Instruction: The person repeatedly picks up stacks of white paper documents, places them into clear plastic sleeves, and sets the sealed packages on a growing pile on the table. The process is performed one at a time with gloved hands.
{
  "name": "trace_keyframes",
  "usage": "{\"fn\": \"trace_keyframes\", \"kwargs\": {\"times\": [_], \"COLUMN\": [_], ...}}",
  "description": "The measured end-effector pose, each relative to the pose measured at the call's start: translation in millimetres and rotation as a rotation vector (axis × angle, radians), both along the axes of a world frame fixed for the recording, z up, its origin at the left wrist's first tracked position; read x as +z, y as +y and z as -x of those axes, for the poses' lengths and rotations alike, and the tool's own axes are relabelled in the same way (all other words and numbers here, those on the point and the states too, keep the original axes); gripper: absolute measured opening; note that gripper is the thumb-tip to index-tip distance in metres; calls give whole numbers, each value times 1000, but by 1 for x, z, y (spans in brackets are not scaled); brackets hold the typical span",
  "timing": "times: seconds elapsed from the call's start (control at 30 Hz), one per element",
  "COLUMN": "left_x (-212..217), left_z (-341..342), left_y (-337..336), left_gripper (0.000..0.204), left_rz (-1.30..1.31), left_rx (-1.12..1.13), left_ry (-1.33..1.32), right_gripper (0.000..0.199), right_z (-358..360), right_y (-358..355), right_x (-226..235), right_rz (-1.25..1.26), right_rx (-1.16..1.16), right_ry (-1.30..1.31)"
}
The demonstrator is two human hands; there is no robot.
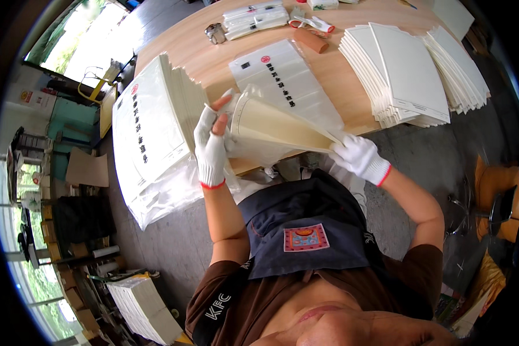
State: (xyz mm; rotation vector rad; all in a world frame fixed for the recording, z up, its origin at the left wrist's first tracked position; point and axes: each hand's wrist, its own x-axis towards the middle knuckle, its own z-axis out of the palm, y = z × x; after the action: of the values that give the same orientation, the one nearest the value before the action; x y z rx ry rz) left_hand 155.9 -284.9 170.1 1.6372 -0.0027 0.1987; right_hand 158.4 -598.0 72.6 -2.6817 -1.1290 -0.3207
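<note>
My left hand (212, 144) wears a white glove with bare thumb and forefinger tips. Those fingers are stretched apart beside the left end of a curved, cream-coloured paper sheet (274, 125); its other fingers are partly hidden. Clear plastic film (251, 149) hangs around the sheet near this hand. Closed around the sheet's narrow right end is my right hand (360, 158), in a white glove with a red cuff. The sheet is bent and held above the table's near edge. Beyond it lies a flat plastic bag (285, 78) with dark printing and a red emblem.
Left on the wooden table (179, 43) rises a thick stack of printed plastic bags (150, 132), overhanging the edge. White paper piles (403, 75) are fanned at the right. Farther back are folded plastic packs (256, 18), a tape roll (215, 33), gloves (314, 23) and a brown block (310, 40).
</note>
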Motion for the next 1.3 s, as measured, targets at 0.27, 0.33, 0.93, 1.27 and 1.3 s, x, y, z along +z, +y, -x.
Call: {"fn": "trace_keyframes", "kwargs": {"times": [0.27,0.33,0.93,1.27,1.3], "left_x": [-39,-70,-70,-170,-173], "left_z": [51,71,14,59,71], "left_y": [-48,-41,-143,-84,-86], "left_gripper": [30,26,31,12,12], "left_rz": [-535,-121,-700,-226,-384], "left_rx": [-362,-186,-499,-239,-297], "left_ry": [71,178,-482,105,-30], "right_gripper": [18,19,37,51,56], "right_z": [-21,-17,-60,62,59], "right_y": [41,19,73,41,41], "right_x": [20,21,-88,-27,-23], "right_rz": [19,-46,-214,-380,-246], "right_rx": [10,-31,-192,-87,-227], "right_ry": [192,365,341,-44,-41]}}
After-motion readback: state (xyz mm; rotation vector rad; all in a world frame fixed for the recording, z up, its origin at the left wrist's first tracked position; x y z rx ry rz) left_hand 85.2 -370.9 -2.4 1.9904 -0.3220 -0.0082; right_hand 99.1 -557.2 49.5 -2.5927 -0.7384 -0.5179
